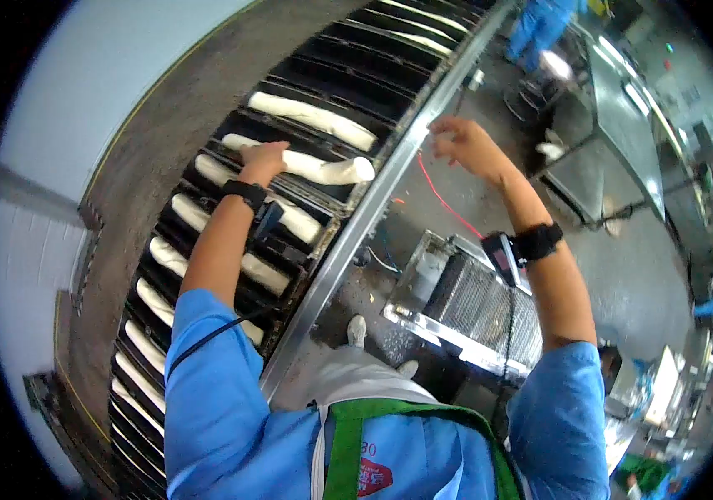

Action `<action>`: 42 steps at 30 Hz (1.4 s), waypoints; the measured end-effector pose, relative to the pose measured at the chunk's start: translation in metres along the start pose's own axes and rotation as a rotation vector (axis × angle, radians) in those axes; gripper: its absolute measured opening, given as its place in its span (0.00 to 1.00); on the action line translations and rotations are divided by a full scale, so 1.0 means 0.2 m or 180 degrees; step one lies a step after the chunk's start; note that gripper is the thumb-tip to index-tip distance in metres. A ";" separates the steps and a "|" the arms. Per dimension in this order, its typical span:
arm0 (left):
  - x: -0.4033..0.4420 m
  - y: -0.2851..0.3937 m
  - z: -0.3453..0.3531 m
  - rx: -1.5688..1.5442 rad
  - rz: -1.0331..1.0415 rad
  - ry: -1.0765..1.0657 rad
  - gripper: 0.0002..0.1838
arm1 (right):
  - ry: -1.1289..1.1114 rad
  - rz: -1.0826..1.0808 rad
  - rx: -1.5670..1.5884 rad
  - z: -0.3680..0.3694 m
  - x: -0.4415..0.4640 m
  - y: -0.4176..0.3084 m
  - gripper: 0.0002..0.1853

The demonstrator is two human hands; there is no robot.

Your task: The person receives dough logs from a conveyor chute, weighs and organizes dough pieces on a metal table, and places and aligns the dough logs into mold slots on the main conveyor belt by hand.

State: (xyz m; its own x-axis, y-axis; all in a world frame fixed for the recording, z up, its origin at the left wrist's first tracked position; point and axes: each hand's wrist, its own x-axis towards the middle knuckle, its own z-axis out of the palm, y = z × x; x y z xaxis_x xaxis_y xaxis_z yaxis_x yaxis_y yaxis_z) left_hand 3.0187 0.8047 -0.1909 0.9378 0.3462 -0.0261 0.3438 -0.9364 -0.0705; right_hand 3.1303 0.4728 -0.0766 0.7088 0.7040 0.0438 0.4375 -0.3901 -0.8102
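Long white dough strips lie across the dark slots of a curved tray line on the left. My left hand [265, 160] rests on one dough strip [315, 167], its fingers bent over the upper left part; whether they grip it is hard to see. That strip's right end curls up by the metal rail [373, 200]. Just above it lies another strip [315, 117] in its own slot. My right hand [466, 146] is raised to the right of the rail, fingers apart and slightly curled, with nothing in it.
A metal frame with a mesh belt [481, 308] stands below my right arm. A red hose [444, 200] crosses the floor. Steel tables [623, 108] stand at the right. A person in blue [540, 29] is at the top right. Several more dough strips fill lower slots.
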 end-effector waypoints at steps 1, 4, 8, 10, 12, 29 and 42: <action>0.02 -0.01 0.03 0.0037 0.0111 -0.0075 0.16 | -0.0188 0.0182 -0.0332 -0.03 -0.11 0.15 0.19; 0.07 -0.04 0.05 0.0216 0.0311 -0.0171 0.16 | -0.0331 0.0531 -0.1321 -0.13 -0.63 0.63 0.20; 0.10 -0.09 -0.02 0.0297 0.0083 -0.0036 0.15 | -0.0626 0.2463 -0.2510 -0.12 -1.56 0.93 0.29; 0.22 -0.40 0.19 0.0429 0.0250 0.0568 0.15 | -0.0892 0.3298 -0.2467 -0.08 -1.83 0.93 0.35; 0.25 -0.57 0.25 0.0547 0.0034 0.0562 0.17 | -0.0599 0.3418 -0.2598 -0.02 -2.02 0.92 0.37; -0.27 0.60 -0.07 -0.1341 0.1558 0.0240 0.17 | 0.2620 0.0619 0.0380 -0.87 -1.31 0.00 0.22; -0.34 0.66 -0.09 -0.0511 0.1027 0.0587 0.07 | 0.1624 0.0571 0.1780 0.04 0.29 0.09 0.34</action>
State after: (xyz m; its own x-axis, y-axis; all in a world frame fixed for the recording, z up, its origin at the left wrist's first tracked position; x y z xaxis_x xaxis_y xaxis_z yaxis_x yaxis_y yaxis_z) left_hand 3.0003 0.6570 -0.1806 0.9868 0.0306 0.1589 0.0198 -0.9974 0.0692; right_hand 3.1758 0.5114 -0.0933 0.9687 0.2451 0.0379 0.0440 -0.0195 -0.9988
